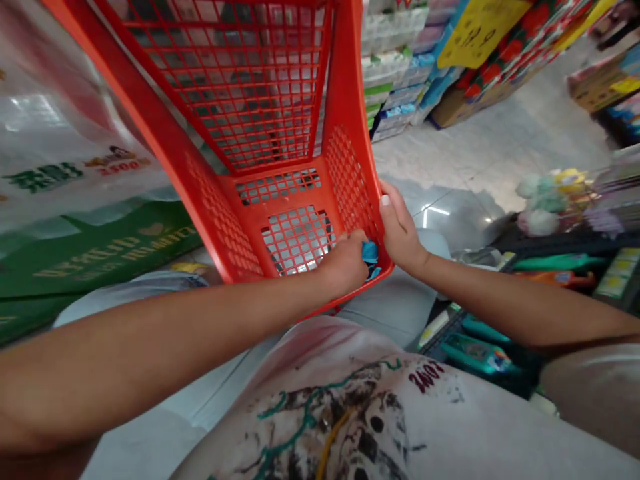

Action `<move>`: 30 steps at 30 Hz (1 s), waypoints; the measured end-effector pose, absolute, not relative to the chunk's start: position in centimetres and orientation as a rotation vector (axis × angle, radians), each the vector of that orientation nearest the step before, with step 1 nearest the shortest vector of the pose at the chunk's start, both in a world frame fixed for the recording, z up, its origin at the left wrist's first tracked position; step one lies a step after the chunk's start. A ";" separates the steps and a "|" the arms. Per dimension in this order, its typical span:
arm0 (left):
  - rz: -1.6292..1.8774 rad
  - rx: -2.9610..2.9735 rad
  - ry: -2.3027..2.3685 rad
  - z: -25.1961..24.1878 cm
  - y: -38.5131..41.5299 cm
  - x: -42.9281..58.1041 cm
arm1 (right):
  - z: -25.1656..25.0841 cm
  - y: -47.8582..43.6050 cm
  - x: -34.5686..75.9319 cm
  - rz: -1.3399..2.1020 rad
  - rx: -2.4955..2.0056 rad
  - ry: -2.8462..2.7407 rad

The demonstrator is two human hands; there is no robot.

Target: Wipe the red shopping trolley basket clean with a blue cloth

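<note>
A red plastic shopping basket (295, 175) with grid walls stands tilted before me, its bottom part between my knees. Inside it, at the near right corner, my left hand (345, 263) is closed around a small blue item (370, 253). Most of that item is hidden by the fingers and the corner, so its kind does not show. My right hand (401, 230) grips the basket's right side from outside, thumb along the wall near the rim. Its other fingers are largely out of sight.
To the left stand large packs in clear plastic (75, 113) and a green carton (110, 260). Stacked packages (395, 80) and a yellow price sign (480, 33) are beyond the basket. On the right, a low shelf holds teal packs (475, 353) near my right arm.
</note>
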State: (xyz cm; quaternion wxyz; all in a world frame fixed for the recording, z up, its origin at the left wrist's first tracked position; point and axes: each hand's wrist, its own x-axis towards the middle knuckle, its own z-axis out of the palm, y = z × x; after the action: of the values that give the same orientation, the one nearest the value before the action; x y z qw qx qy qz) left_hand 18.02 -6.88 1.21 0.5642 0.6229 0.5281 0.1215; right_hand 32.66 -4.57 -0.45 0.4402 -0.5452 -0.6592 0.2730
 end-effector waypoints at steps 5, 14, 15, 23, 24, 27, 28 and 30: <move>0.124 1.783 1.071 2.7 -6.6 16.6 | -0.3 -4.4 32.6 0.653 -1.337 -1.715; -0.057 2.146 0.931 3.9 -6.0 15.4 | -0.5 -4.1 32.0 0.682 -1.341 -1.675; -0.069 2.129 0.909 3.7 -5.9 15.2 | -0.6 -4.1 32.0 0.681 -1.339 -1.680; -0.241 2.247 0.857 3.7 -4.6 15.5 | -1.2 -3.6 31.8 0.659 -1.293 -1.679; -0.253 2.218 0.872 3.7 -4.6 15.8 | -0.9 -3.9 31.7 0.680 -1.319 -1.693; -0.342 2.062 0.940 3.1 -4.7 16.7 | 0.2 -4.9 31.6 0.731 -1.334 -1.713; -0.368 2.019 0.959 2.9 -4.8 16.9 | 0.5 -5.2 31.7 0.746 -1.331 -1.709; -0.373 1.968 0.986 2.9 -4.8 16.7 | 0.8 -5.7 31.8 0.785 -1.331 -1.700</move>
State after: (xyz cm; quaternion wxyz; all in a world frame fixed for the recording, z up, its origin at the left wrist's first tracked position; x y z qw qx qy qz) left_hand 16.72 -4.81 2.89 0.4392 0.7920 0.3966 -0.1501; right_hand 31.84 -5.70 0.84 0.4096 -0.5285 -0.6752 0.3116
